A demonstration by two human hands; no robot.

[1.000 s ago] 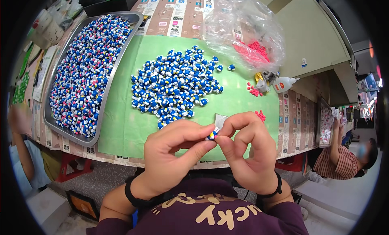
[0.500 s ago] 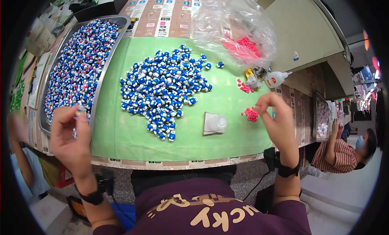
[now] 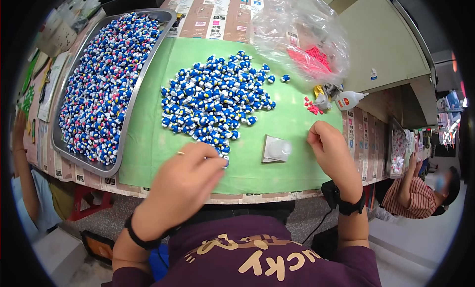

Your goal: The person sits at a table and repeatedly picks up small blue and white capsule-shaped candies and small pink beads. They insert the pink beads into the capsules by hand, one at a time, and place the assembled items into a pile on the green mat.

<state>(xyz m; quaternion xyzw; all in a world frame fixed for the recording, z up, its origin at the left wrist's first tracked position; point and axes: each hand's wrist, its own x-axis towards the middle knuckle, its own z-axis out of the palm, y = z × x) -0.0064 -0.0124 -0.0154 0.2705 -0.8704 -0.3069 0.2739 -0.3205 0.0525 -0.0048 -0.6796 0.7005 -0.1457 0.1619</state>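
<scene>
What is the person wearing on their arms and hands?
Both hands are bare, with no gloves. The left hand has a thin black band around the wrist, and the right hand has a thicker black band, like a watch strap. The forearms are uncovered, and dark purple sleeves start lower down near the elbows. The shirt is purple with yellow print.

Bare green mat (image 3: 292, 128) lies open between the toy pile (image 3: 213, 101) at ten o'clock and the small white cup (image 3: 278, 149) at centre. At nine o'clock the full metal tray (image 3: 126, 113) walls off the left. At one o'clock a plastic bag (image 3: 297, 34) and glue bottle (image 3: 349, 100) crowd the corner.
</scene>
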